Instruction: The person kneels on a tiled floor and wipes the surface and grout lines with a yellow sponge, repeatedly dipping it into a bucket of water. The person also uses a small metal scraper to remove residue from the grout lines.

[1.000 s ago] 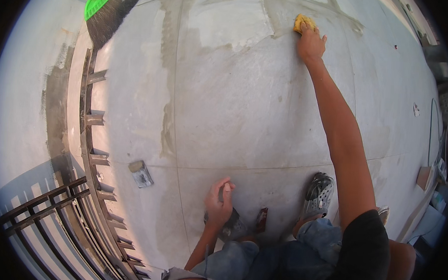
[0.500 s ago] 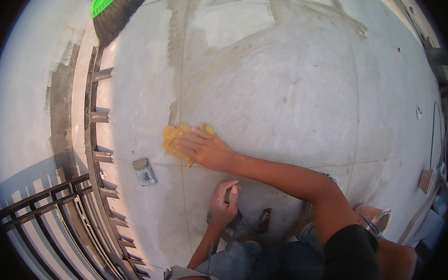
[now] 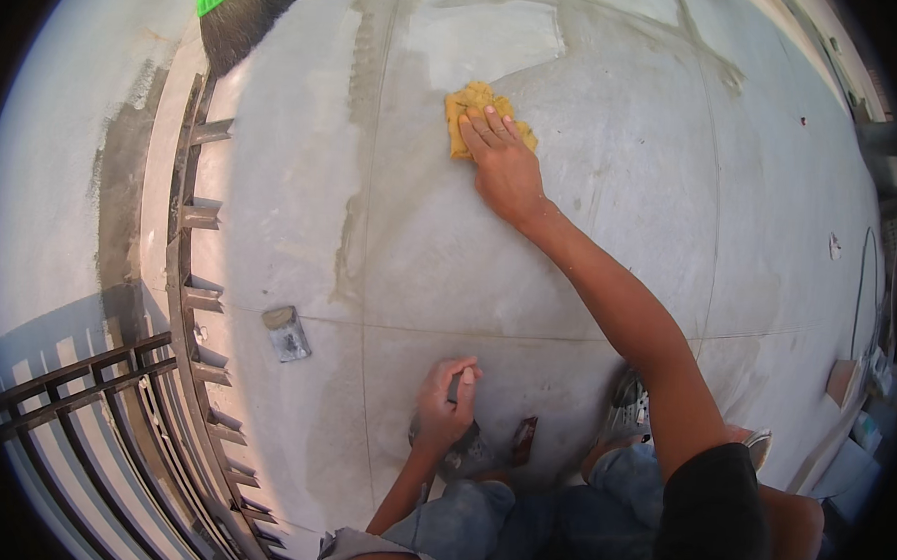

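Observation:
My right hand [image 3: 505, 167] is stretched far forward, its fingers pressing a crumpled yellow cloth [image 3: 462, 128] onto the grey tiled floor [image 3: 611, 237]. The cloth lies just below a pale patch, beside a smeared, damp-looking streak. Close to my knees, my left hand [image 3: 445, 405] stays curled, thumb near the fingertips. Something dark shows between them, but I cannot make out whether it is held. A small grey block-like tool [image 3: 287, 335] lies on the floor to the left. Between my feet is a narrow reddish-brown object [image 3: 525, 440].
A dark metal railing [image 3: 182, 248] runs along the left side. A green-headed broom [image 3: 248, 16] with dark bristles is at the far left. My shoe [image 3: 628, 400] stands right of centre, with a bucket-like rim [image 3: 759, 446] farther right. A brown block [image 3: 842, 381] lies near the right edge.
My right hand has slid the yellow cloth forward and to the right, from beside the tile joint toward the pale patch. My left hand has hardly moved.

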Tool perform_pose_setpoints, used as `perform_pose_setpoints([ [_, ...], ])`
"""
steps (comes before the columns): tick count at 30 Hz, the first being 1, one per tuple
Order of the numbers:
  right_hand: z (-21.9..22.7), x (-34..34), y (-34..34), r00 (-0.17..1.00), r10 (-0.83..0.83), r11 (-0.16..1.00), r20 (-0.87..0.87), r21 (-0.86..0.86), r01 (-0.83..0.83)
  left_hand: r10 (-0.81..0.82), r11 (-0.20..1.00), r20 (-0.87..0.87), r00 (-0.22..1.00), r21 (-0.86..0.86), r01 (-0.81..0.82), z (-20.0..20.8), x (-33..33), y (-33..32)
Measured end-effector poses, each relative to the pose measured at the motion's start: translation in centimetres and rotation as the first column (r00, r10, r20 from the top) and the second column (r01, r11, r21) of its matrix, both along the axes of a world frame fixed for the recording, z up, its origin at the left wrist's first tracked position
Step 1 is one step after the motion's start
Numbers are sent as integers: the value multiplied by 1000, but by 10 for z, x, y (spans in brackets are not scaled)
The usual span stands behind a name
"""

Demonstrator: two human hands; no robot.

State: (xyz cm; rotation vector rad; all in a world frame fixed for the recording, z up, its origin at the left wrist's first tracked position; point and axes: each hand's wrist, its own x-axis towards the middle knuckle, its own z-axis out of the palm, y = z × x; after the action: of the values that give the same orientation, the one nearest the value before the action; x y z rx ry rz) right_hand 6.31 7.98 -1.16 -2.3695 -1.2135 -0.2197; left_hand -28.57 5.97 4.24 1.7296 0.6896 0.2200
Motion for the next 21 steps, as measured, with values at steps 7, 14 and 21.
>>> perform_pose_setpoints([
  [7, 11, -156, -38, 688, 698, 715, -200, 125, -688, -113, 987, 113, 987, 130, 98, 7, 5, 4],
  [14, 16, 46, 27, 979, -173, 966, 107, -173, 190, -70, 997, 127, 989, 25, 67, 2, 6, -4],
  [21, 9, -144, -2, 840, 524, 852, -141, 68, -519, 32, 999, 188, 982, 2, -33, 9, -7, -2],
])
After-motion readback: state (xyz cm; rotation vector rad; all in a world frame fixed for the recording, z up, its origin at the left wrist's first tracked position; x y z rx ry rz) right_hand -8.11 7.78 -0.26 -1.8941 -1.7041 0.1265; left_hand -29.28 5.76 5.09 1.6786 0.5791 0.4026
